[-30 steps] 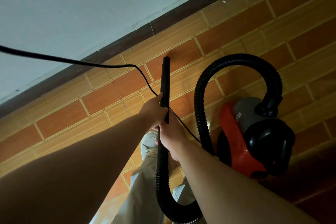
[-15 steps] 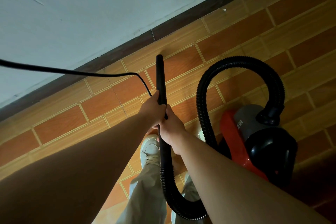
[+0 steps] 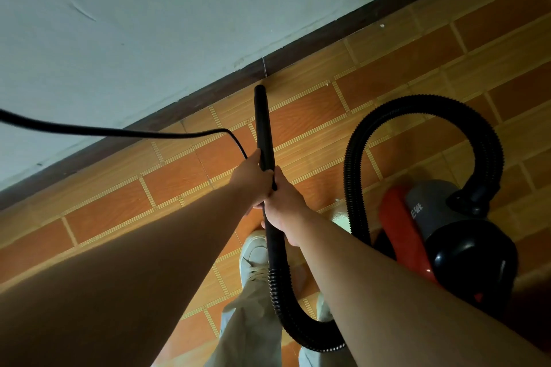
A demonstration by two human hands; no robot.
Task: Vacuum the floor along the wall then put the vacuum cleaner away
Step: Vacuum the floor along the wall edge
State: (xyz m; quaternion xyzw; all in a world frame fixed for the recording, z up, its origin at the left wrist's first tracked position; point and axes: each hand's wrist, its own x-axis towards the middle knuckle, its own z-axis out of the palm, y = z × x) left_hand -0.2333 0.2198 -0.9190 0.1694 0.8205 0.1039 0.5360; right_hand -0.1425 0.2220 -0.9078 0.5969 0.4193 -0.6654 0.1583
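While both arms reach forward and down, left hand (image 3: 253, 180) and right hand (image 3: 286, 205) stacked in clenched grip on black tube (image 3: 264, 128). Tube tip touching floor (image 3: 313, 116) at dark baseboard (image 3: 208, 98) below pale wall (image 3: 149, 24). Vacuum cleaner (image 3: 441, 235) on tiles, right; hose (image 3: 423, 104) looped above; cord (image 3: 119, 129) left.

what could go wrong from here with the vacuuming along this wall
The power cord hangs across the wall and runs in under the left hand, close beside the wand; another sweep could snag or drag it. The hose loops low beside the person's shoe, so a step could catch it. The vacuum body sits close behind on the right, and a hard pull on the hose might tip it.
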